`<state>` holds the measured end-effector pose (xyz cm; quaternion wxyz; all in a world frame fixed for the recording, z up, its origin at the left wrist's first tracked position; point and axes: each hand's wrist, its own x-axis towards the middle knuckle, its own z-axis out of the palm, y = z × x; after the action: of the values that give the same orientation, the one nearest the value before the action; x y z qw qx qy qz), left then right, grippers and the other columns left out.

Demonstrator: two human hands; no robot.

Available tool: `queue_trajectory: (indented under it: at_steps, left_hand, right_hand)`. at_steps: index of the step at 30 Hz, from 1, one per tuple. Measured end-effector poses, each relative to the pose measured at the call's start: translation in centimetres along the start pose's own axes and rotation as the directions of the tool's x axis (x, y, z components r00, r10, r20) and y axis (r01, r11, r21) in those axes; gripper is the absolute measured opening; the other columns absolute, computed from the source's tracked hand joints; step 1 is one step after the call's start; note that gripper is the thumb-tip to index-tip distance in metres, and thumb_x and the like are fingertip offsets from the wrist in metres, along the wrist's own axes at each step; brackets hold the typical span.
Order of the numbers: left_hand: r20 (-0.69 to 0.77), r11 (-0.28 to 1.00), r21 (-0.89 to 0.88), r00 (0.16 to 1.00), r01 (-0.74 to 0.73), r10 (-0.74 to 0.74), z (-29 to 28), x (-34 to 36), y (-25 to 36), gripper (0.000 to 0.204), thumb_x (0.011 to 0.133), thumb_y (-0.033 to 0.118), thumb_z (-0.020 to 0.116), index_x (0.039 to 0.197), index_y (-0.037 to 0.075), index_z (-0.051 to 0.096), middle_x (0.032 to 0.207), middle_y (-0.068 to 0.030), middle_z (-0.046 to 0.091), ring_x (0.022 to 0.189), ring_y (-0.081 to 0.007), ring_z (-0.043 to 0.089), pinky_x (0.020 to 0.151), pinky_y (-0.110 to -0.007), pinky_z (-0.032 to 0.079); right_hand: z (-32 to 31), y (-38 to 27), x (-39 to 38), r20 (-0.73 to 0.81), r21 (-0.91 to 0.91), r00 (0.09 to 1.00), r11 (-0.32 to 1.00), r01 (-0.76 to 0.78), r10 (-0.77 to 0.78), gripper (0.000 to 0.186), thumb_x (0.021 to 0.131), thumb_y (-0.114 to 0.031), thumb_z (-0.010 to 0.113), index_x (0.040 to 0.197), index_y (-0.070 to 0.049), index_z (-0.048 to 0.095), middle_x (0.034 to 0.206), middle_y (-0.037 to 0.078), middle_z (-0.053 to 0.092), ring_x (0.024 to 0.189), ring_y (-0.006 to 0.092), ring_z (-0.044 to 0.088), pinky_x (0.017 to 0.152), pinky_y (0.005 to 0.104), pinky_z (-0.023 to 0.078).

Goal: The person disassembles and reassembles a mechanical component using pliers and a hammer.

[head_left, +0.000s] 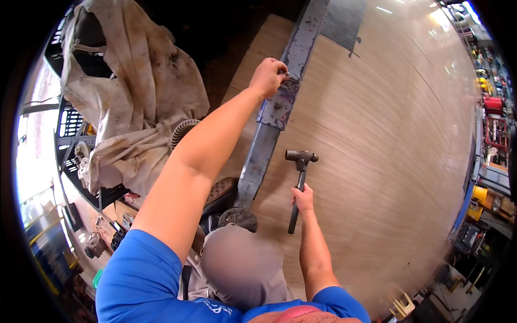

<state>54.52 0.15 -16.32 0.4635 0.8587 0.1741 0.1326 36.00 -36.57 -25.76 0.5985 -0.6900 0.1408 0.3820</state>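
pale brown floor point(388, 161), worn grey metal beam point(259, 153) stretching over it, dark flat patch point(344, 22) beyond

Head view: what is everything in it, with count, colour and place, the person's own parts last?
Ball-peen hammer: 1, dark grey, upright in picture, right of the tube
Square metal tube: 1, worn purple-grey and grey, top centre running downward
Small metal piece: 1, greyish, at the left fingertips, kind unclear
Round disc: 1, dark, at the tube's lower end
Wood-grain floor: 1, light brown, centre and right
Stained cloth: 1, beige, upper left
Perforated crate: at least 1, black, left, behind cloth
Workshop clutter: uncountable, mixed colours, right rim
Left hand: 1, bare, at the tube
Right hand: 1, bare, gripping the hammer
Shirt sleeves: 2, blue, lower edge
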Motion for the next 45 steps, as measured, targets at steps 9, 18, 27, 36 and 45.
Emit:
queue_trajectory:
  at_steps: [9, 18, 27, 36, 45]
  left_hand:
    - [-0.171, 0.995, -0.089, 0.984, 0.038, -0.053, 4.7, -0.2, -2.0, 0.016, 0.077, 0.009, 0.076, 0.091, 0.006, 0.07, 0.114, -0.0135, 0.055, 0.1, -0.0297, 0.059, 0.085, -0.035, 0.049]
    - [-0.207, 0.984, -0.117, 0.966, 0.133, -0.155, 4.9, -0.7, -2.3, 0.016, 0.076, 0.014, 0.076, 0.091, 0.011, 0.073, 0.111, -0.0111, 0.058, 0.1, -0.028, 0.06, 0.085, -0.036, 0.05]
    - [-0.207, 0.984, -0.081, 0.963, 0.158, -0.172, 4.8, -0.8, -2.2, 0.019, 0.075, 0.017, 0.077, 0.094, 0.013, 0.074, 0.113, -0.0083, 0.059, 0.1, -0.0268, 0.061, 0.086, -0.035, 0.05]
    - [-0.193, 0.973, -0.169, 0.963, 0.154, -0.186, 3.9, -1.0, -2.1, 0.019, 0.076, 0.017, 0.077, 0.093, 0.012, 0.074, 0.113, -0.0104, 0.058, 0.1, -0.0277, 0.061, 0.086, -0.035, 0.049]
    - [-0.222, 0.982, -0.082, 0.958, 0.168, -0.182, 4.2, -1.2, -3.1, 0.016, 0.078, 0.021, 0.075, 0.093, 0.018, 0.075, 0.115, -0.0053, 0.059, 0.102, -0.0266, 0.06, 0.086, -0.037, 0.05]
  right_hand:
    - [0.0, -1.2, -0.3, -0.016, 0.104, 0.998, 0.993, -0.059, 0.061, 0.012, 0.088, -0.007, 0.059, 0.082, -0.007, 0.048, 0.057, 0.004, 0.052, 0.042, 0.0141, 0.05, 0.037, 0.0276, 0.04]
    - [6.5, -23.7, -0.5, -0.075, -0.51, 0.895, 0.788, 0.345, -0.44, 0.017, 0.085, -0.009, 0.066, 0.089, -0.003, 0.051, 0.065, 0.006, 0.053, 0.055, 0.0145, 0.054, 0.051, 0.0313, 0.043]
    - [12.1, -28.0, 4.4, -0.025, -0.822, 0.824, 0.48, 0.306, -0.566, 0.026, 0.085, -0.017, 0.068, 0.096, 0.0, 0.053, 0.075, 0.022, 0.062, 0.07, 0.0385, 0.063, 0.065, 0.0458, 0.047]
    - [12.4, -27.1, 3.3, -0.108, -0.737, 0.712, 0.537, 0.411, -0.694, 0.024, 0.085, -0.017, 0.066, 0.092, 0.001, 0.053, 0.074, 0.021, 0.062, 0.068, 0.0392, 0.062, 0.063, 0.0461, 0.047]
    - [12.8, -28.2, 2.3, -0.111, -0.762, 0.798, 0.566, 0.314, -0.593, 0.021, 0.086, -0.016, 0.064, 0.091, 0.001, 0.052, 0.073, 0.022, 0.062, 0.066, 0.0392, 0.063, 0.062, 0.0471, 0.047]
